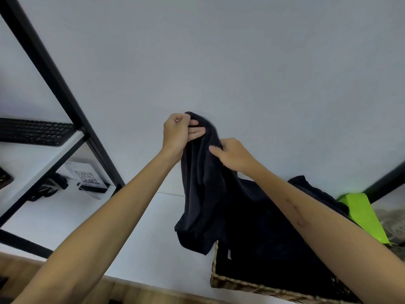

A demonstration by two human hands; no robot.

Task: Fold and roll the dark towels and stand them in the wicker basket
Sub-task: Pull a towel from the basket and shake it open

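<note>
Head view. We find a dark towel (203,183) held up above the white counter (140,227), its lower part hanging down over the near-left corner of the wicker basket (236,284). The left hand (178,133) pinches the towel's top edge, fingers curled round the fabric; this grip is firm. The right hand (232,153) grips the same edge just beside it, fingers closed into the cloth. More dark fabric (274,249) fills the basket; we cannot tell how many towels it holds, and none appears rolled.

We judge the step in hand to be lifting out one towel and finding its edge. The next move calls for drawing the hands apart to open the cloth, then laying it flat on the counter for folding.

The counter stands against a plain pale wall. At left, a black-framed shelf (54,69) carries a keyboard (35,131), with a QR-code card (86,177) below. A green packet (363,216) lies right of the basket.
</note>
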